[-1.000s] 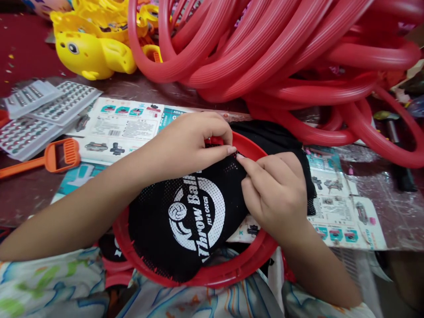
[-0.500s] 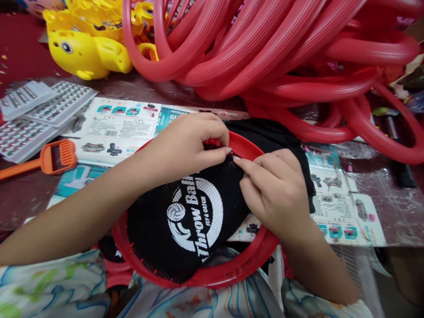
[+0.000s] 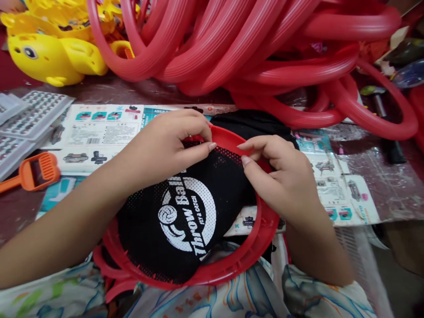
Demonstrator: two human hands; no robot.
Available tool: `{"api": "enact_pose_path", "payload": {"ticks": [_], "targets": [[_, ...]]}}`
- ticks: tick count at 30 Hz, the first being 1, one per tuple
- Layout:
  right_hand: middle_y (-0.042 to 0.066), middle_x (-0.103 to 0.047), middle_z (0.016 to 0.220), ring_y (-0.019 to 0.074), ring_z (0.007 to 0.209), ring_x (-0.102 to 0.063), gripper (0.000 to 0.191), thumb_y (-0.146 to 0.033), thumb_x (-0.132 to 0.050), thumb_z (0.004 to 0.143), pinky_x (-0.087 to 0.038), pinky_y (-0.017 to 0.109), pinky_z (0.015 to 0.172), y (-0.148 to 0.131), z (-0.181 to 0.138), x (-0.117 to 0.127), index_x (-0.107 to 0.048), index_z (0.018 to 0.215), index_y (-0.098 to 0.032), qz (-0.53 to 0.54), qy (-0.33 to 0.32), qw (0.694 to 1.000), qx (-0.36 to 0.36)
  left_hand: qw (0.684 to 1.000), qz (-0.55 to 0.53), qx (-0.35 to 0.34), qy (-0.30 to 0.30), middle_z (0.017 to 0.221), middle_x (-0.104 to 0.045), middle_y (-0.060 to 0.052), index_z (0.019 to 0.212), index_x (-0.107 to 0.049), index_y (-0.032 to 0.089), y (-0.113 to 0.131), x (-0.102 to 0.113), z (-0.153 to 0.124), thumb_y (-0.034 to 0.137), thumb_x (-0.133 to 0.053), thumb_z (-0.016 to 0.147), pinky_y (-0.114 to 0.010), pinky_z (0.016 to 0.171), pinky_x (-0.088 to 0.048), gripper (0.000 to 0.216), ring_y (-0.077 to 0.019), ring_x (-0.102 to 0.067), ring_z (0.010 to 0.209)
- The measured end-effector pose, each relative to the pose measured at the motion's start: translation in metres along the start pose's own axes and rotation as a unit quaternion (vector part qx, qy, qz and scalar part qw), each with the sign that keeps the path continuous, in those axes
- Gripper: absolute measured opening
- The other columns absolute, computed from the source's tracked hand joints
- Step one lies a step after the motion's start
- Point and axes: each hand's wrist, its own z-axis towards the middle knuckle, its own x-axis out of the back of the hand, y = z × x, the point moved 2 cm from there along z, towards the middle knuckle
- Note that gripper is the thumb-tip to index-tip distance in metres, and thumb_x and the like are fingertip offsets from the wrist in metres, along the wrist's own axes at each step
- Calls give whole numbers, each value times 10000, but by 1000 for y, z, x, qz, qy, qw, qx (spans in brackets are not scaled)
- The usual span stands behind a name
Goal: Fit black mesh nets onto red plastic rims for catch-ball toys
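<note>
A red plastic ring (image 3: 228,274) lies tilted before me, partly over my lap. Black mesh fabric (image 3: 228,190) with white "Throw Ball" lettering covers the left and middle of its opening. At the far rim, my left hand (image 3: 172,143) is closed, thumb and bent fingers pinching the mesh edge; part of the pinch is hidden. My right hand (image 3: 281,176) is at the same edge to the right. Its thumb tip touches the mesh, and the index fingertip is a little apart from the thumb, over the red rim. More black fabric (image 3: 255,121) lies behind the ring.
A large pile of red ribbed hoops (image 3: 225,53) rises behind the work. Printed cardboard (image 3: 102,128) lies beneath the ring. To the left are an orange plastic scoop (image 3: 39,170), clear trays of small parts (image 3: 36,112) and a yellow animal-shaped container (image 3: 49,57).
My right thumb and index finger have spread apart at the mesh edge. My left hand keeps its pinch. The view has shifted slightly to the right.
</note>
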Motion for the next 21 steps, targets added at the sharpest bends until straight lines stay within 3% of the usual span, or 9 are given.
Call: {"api": "enact_pose_path", "payload": {"ticks": [14,17,21], "targets": [[-7,-643,758,159,738,-583,188,-105,-574,836,-401,337,742,0,3,-4,-670,960,-209,-19,-10,1000,10,1000,15,-21,6,888,-656,-22,802,-631,182,-3,-2,-3,194,-563,856,-297,767,-453,88,-175,-613,858],[-8,-640,750,161,735,-578,189,-104,-568,832,-394,338,747,2,4,-7,-669,957,-205,-25,-4,1000,13,998,42,-48,-15,992,-652,-49,967,-643,192,-3,-3,-5,209,-507,901,-341,843,-475,152,-202,-618,946],[-11,-638,734,163,722,-578,192,-105,-559,825,-387,340,748,3,4,-9,-663,953,-203,-22,-1,1000,10,989,91,-111,-38,1303,-546,-112,1215,-637,275,-2,-5,-9,247,-447,956,-470,1013,-452,322,-279,-530,1246]]}}
